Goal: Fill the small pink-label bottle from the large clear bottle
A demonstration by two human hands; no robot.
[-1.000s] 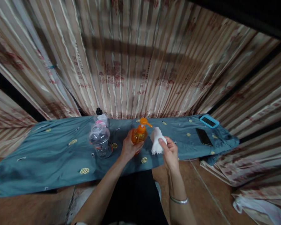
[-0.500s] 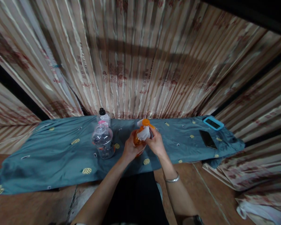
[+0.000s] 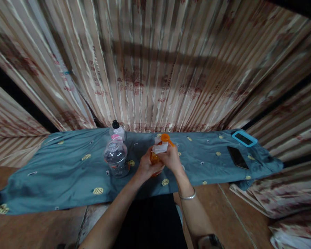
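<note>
An orange bottle (image 3: 155, 158) with an orange top (image 3: 165, 137) stands upright in front of me at the middle of the table. My left hand (image 3: 147, 165) is wrapped around its body from the left. A white tissue or cloth (image 3: 160, 148) lies against the bottle's neck, pinched by my right hand (image 3: 171, 158), whose fingers press it to the bottle. Part of the bottle is hidden behind both hands. To the left are a clear plastic jar (image 3: 116, 159) and, behind it, a clear bottle with a black cap (image 3: 115, 125) and a pink-and-white label.
A teal cloth with yellow pineapple prints (image 3: 67, 173) covers the narrow table. On the right lie a dark phone (image 3: 237, 157) and a blue-framed device (image 3: 244, 138). A patterned curtain (image 3: 155, 69) hangs right behind the table.
My right hand has closed in on the bottle's neck, its fingers now bent around the white tissue or cloth. My left hand still grips the bottle. The view has shifted slightly.
</note>
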